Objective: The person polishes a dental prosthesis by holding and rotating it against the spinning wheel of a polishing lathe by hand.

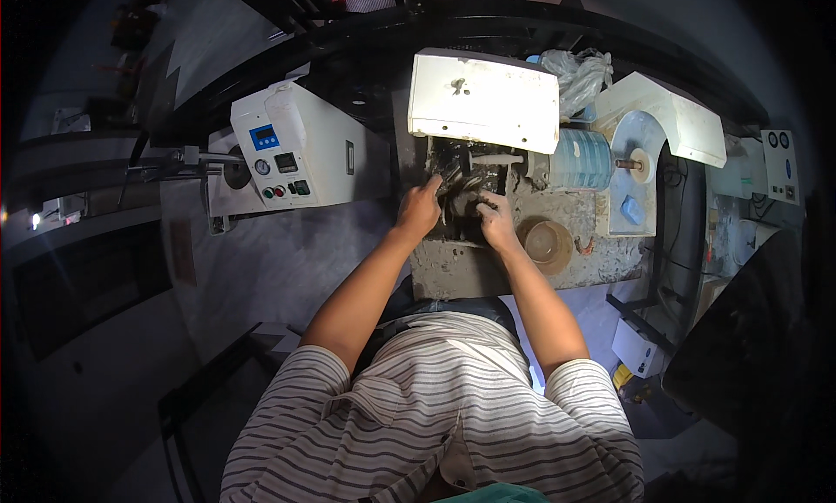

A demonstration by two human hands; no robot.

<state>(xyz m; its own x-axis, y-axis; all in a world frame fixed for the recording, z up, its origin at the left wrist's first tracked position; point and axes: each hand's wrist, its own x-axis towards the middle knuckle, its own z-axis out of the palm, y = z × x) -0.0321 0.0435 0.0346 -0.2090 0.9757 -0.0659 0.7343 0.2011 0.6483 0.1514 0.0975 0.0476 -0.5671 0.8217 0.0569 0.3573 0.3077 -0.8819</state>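
My left hand point(421, 210) is at the left side of a dark, wet, mud-coated trough point(446, 159), its fingers curled together and pointing inward. Opposite it, my right hand point(495, 222) is closed at the trough's right side, fingertips smeared with grey mud. A dark, slurry-covered piece point(461, 200) lies between the two hands; its kind and edges cannot be made out. Just beyond the hands, a pale horizontal shaft point(496, 160) runs under a white, dirt-spotted machine cover point(484, 101). A mud-stained round bowl point(546, 245) stands right of my right hand.
The worktop point(461, 272) is caked with grey mud. At right are a clear bluish plastic jug point(582, 159), a crumpled plastic bag point(579, 78) and a white machine housing point(675, 124) with a small wheel point(642, 165) and blue block point(633, 210). A white control-panel machine point(322, 146) stands left.
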